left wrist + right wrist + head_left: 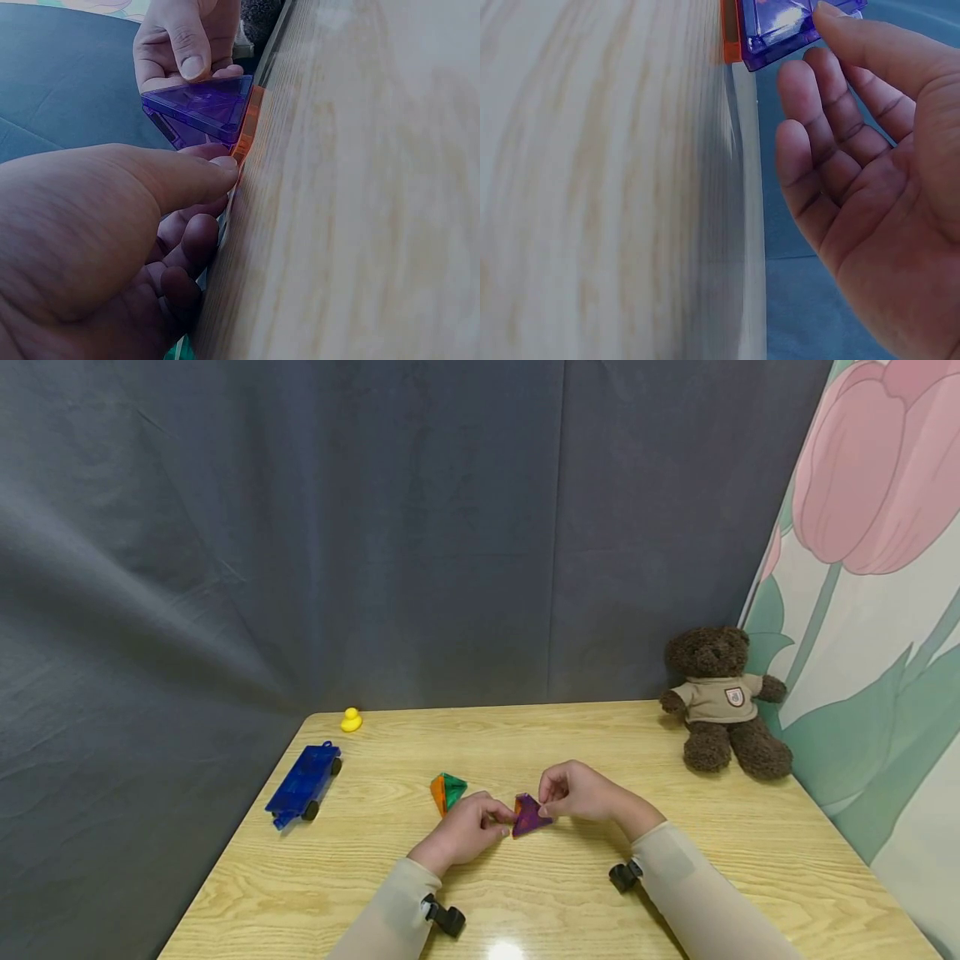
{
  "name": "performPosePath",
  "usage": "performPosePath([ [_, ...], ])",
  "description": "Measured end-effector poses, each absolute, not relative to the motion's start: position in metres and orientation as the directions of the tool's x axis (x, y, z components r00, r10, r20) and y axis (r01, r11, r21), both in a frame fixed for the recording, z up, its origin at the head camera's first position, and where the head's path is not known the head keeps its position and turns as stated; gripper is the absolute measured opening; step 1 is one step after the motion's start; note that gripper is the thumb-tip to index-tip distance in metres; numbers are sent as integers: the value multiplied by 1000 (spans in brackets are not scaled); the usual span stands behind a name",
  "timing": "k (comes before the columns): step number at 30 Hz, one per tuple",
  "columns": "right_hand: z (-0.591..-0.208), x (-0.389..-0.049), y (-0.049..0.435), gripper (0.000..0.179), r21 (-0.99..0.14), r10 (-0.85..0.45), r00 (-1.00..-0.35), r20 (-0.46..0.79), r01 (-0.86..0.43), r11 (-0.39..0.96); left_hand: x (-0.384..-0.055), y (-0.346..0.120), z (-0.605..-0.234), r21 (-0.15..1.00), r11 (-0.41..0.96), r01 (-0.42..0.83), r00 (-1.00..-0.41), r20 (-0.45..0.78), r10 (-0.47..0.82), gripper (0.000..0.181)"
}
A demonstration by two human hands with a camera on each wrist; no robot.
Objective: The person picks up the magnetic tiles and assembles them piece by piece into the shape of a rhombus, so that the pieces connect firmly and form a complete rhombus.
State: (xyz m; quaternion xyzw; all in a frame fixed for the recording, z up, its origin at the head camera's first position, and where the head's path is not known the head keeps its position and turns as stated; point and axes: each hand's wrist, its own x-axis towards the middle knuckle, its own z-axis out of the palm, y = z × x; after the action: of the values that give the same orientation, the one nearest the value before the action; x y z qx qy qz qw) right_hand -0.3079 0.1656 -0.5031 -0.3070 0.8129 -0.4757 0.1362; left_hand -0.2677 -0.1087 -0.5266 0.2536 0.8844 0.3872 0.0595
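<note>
Near the middle of the table, both hands meet at a small build of translucent magnetic tiles, with purple triangle tiles (533,817) leaning together over an orange tile (249,124) at the base. My left hand (467,829) pinches its near left corner between thumb and index finger. On the opposite side, my right hand (581,790) holds a purple tile by its edge, the thumb lying on top; its other fingers curve loosely below in the right wrist view. Just beyond the left hand stands a second piece of orange and green tiles (453,787), its lower part hidden by that hand.
A blue toy wagon base (306,783) with black wheels lies at the left edge. Behind it sits a yellow rubber duck (351,720). A brown teddy bear (716,702) leans at the back right, against a painted wall. Dark curtain (450,543) closes off the back.
</note>
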Motion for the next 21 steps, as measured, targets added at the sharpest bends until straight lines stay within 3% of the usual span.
performPosePath([
  [21,-505,-309,165,11,-844,-622,-780,76,-382,376,-269,-109,-527,726,572,380,-869,68,491,15],
])
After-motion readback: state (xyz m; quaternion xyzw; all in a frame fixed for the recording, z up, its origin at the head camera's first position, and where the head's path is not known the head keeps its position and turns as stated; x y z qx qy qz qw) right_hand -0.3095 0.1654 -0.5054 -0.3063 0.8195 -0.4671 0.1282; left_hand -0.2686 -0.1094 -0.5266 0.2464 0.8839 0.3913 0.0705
